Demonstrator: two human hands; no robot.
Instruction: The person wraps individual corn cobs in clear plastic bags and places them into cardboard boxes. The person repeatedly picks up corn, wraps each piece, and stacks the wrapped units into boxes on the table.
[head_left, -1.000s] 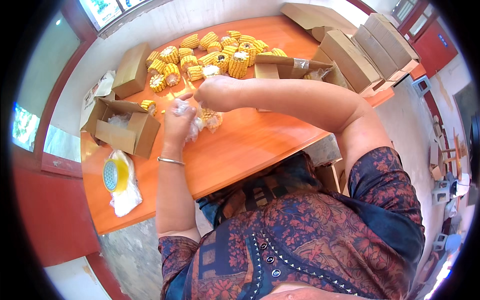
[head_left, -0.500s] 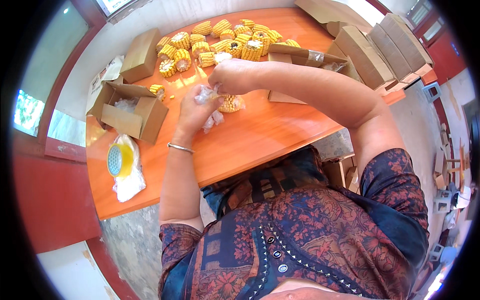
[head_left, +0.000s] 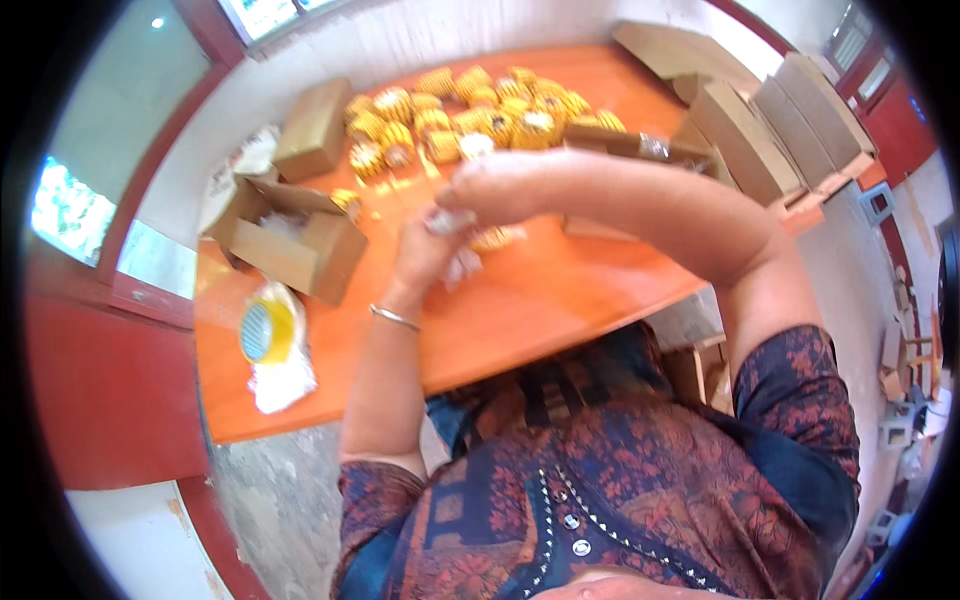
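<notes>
Corn [head_left: 492,240] at frame centre, likely firm: grasp its sides; left hand [head_left: 424,246] clutches slippery-looking plastic [head_left: 462,266], right hand [head_left: 492,188] grip unclear

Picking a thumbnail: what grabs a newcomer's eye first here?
Probably the yellow corn pieces clustered toward the orange table's far side. Then the left hand, gripping clear plastic with the right hand close by, nearer the person. A yellow tape roll stands out at left.

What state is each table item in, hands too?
Left hand: closed on plastic
Plastic: crumpled
Right hand: bent, grip unclear
Corn pieces: husked, cut
Left box: open
Box behind right arm: open
White bag: crumpled
Tape roll: on white bag
</notes>
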